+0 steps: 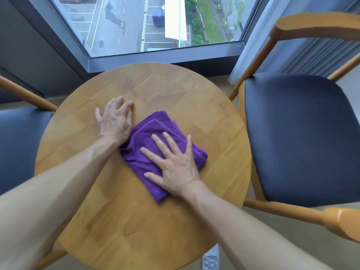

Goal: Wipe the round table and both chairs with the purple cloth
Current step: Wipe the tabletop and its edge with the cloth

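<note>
— Two hands are working on the round table (194,94) at once. Why both, do you think?

— I'm guessing they're splitting the job. The right hand (176,164) is lying flat on the purple cloth (148,129), fingers straight and spread, so the palm is pressing the fabric down instead of gripping it. That looks suited to sliding the cloth across the wood.

— And the left hand (115,119)?

— It's resting on the bare tabletop just beside the cloth's far-left edge, its wrist touching or overlapping the fabric. Its fingers are bending at the knuckles with the tips on the wood, holding nothing. It's probably steadying the person as they're leaning over.

— Where is the cloth sitting?

— Roughly in the middle of the tabletop, folded or bunched into a thick pad. The folding is likely giving the palm something firm to push on.

— What about the chairs?

— One chair (300,137) is standing to the right, its dark seat close to the table's rim, and the other chair (21,141) is showing only partly at the left edge. Nothing is touching either of them, so I'm judging the table stage as being underway and both chairs as not yet wiped.

— Anything behind?

— A window (136,26) is looking down on a car park, and a pale curtain (259,45) is hanging beside the right chair.
</note>
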Tool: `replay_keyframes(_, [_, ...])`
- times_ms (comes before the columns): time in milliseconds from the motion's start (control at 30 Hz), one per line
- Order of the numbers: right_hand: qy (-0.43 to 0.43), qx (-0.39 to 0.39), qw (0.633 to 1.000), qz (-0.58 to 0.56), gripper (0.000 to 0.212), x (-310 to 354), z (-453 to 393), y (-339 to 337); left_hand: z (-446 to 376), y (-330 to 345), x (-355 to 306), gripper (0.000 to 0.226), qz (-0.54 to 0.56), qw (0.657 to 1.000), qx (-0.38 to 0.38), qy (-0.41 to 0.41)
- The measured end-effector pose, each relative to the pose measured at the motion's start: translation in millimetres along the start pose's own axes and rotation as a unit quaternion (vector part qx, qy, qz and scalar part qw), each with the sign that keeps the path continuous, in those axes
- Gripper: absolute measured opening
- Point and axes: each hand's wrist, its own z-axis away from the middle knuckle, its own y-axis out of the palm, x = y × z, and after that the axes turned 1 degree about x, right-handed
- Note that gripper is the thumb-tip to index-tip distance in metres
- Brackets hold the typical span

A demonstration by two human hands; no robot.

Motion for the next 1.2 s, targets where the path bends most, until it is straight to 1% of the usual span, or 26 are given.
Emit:
replay_keyframes(167, [0.1,0.001,0.995,0.013,0.069,-87,17,-8,16,15,-32,0.041,0.027,0.999,0.018,-0.007])
replay_keyframes(267, [0.162,-0.007,0.987,0.009,0.068,-124,34,-8,28,23,-57,0.044,0.023,0.999,0.04,0.011])
replay_keyframes(400, [0.23,-0.031,0.972,-0.026,0.067,-131,65,1,39,28,-85,0.045,0.032,0.997,0.055,0.034])
replay_keyframes(467, [0.241,-0.047,0.969,-0.035,0.067,-120,85,7,45,29,-93,0.045,0.043,0.997,0.058,0.035])
replay_keyframes(567, [0.212,-0.061,0.975,-0.034,0.067,-95,114,16,57,29,-99,0.045,0.053,0.996,0.064,0.034])
replay_keyframes(733, [0.12,-0.066,0.989,-0.057,0.069,-36,153,28,88,27,-94,0.045,0.066,0.996,0.055,0.032])
replay_keyframes(867, [0.059,-0.026,0.995,-0.073,0.069,18,168,32,117,23,-78,0.043,0.078,0.996,0.03,0.036])
replay_keyframes(967, [0.037,0.009,0.996,-0.078,0.068,57,171,30,147,20,-59,0.042,0.099,0.995,0.004,0.027])
replay_keyframes(1067, [0.026,0.03,0.995,-0.092,0.061,95,164,22,186,16,-37,0.042,0.133,0.991,-0.005,-0.001])
replay_keyframes(1200, [0.0,0.03,0.995,-0.099,0.04,137,144,15,235,10,-6,0.041,0.179,0.982,-0.025,-0.051])
